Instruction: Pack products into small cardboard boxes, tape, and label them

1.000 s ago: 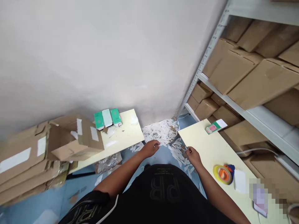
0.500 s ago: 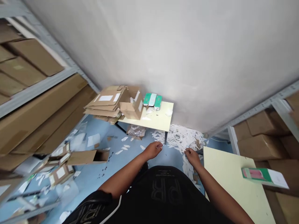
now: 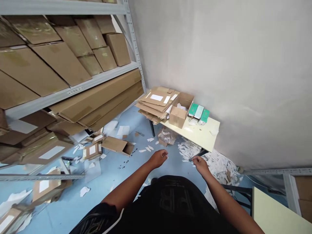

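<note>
My left hand [image 3: 158,158] is held in front of my body, over the blue floor. Its fingers are curled in, and no object shows in them. To its right, my right hand [image 3: 201,164] is also closed, thumb and fingertips together, with nothing visible sticking out. The two hands are apart and touch no surface. Beyond them, against the wall, stands a low cream table [image 3: 207,136]. On it are a stack of flattened cardboard [image 3: 156,100], an opened cardboard box [image 3: 177,117] and several green-and-white boxes [image 3: 204,116].
A metal shelf rack [image 3: 102,78] full of cartons rises at the left. White paper strips [image 3: 219,164] are heaped on the floor near the table. Cartons and scraps, among them an open brown box [image 3: 117,145], litter the left floor. Another cream table [image 3: 275,211] is at the lower right.
My view has turned left: the wall table has shifted right and more of the left rack shows. The green box on the right table has left view. Both hands keep their pose.
</note>
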Available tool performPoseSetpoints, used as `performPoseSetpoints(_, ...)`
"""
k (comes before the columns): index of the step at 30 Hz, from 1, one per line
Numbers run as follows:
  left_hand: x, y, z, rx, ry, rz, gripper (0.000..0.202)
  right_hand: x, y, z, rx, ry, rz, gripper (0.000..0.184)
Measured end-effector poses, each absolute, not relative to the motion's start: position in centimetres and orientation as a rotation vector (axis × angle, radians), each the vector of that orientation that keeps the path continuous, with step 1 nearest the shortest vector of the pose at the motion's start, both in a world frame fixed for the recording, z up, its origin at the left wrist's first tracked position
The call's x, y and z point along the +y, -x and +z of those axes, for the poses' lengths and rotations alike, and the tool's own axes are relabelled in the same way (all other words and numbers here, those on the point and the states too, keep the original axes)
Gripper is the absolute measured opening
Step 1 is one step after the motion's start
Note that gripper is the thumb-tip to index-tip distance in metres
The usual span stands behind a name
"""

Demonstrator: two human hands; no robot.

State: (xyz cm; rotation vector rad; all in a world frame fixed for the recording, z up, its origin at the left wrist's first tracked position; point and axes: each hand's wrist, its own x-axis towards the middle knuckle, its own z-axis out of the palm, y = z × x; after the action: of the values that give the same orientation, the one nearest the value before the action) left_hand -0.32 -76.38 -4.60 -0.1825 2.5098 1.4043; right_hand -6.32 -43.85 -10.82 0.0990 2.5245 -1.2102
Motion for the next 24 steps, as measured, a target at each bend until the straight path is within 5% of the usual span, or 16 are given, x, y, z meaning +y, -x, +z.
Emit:
performPoseSetpoints(12, -89.4, 5.6, -4.3, 2.5, 0.406, 1.495, 0.02, -55.6, 12.1, -9.6, 2.378, -0.1, -1.266, 0.039)
performPoseSetpoints(24, -96.6, 18.6, -2.6, 2.667, 0.663, 1.397, 0.019, -70.2, 29.5, -4.7, 2.036, 0.355, -1.456, 0.038)
